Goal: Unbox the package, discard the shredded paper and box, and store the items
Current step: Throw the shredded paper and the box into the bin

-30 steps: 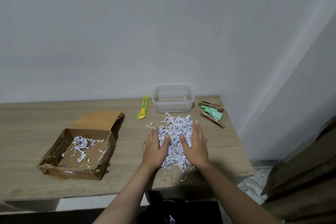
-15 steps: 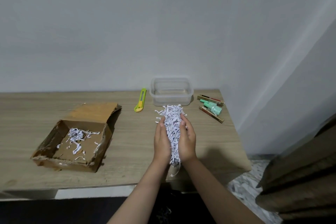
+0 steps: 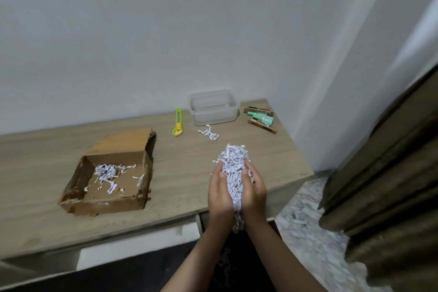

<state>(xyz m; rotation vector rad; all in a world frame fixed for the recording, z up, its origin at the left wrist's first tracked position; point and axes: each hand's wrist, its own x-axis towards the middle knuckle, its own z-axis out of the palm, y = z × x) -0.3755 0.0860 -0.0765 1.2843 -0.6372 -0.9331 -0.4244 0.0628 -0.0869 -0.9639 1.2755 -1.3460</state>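
Left hand (image 3: 220,193), right hand (image 3: 254,191) cupped together

Above the near edge of the light wooden table (image 3: 184,173), the left hand (image 3: 219,193) and right hand (image 3: 254,191) cup a bundle of white shredded paper (image 3: 233,173) between them. To the left sits an open brown cardboard box (image 3: 106,201) with a few loose paper shreds (image 3: 107,174) inside. At the far edge lie a yellow-green utility knife (image 3: 178,125), a clear plastic container (image 3: 212,106) with a small scrap of shreds (image 3: 209,133) just near of it, and a mint-green bottle (image 3: 260,119) between 2 slim brown boxes (image 3: 262,125).

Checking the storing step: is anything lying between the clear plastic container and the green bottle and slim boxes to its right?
Nothing visible does. The green bottle and slim boxes lie right of the clear container, bare tabletop between. Stray shreds lie in front of the container, off that path. Both hands hold the shredded paper.
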